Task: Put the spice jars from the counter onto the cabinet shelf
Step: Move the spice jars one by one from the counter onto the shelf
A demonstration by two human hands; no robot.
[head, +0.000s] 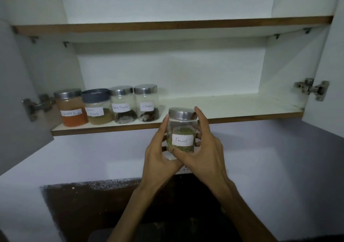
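Observation:
A clear jar labelled "Fennel" (182, 130), with a steel lid and green seeds inside, is held in the air just in front of and slightly below the lower cabinet shelf (232, 107). My left hand (160, 152) grips its left side and my right hand (206, 148) wraps its right side and base. Several labelled jars stand in a row at the shelf's left end: an orange powder jar (71, 109), a grey-lidded masala jar (97, 107), a black pepper jar (123, 106) and a cloves jar (147, 104).
The shelf right of the cloves jar is bare. An upper shelf (167, 25) spans above. Open cabinet doors with metal hinges (312, 90) flank both sides. A dark granite counter (93, 204) lies below, against a pale wall.

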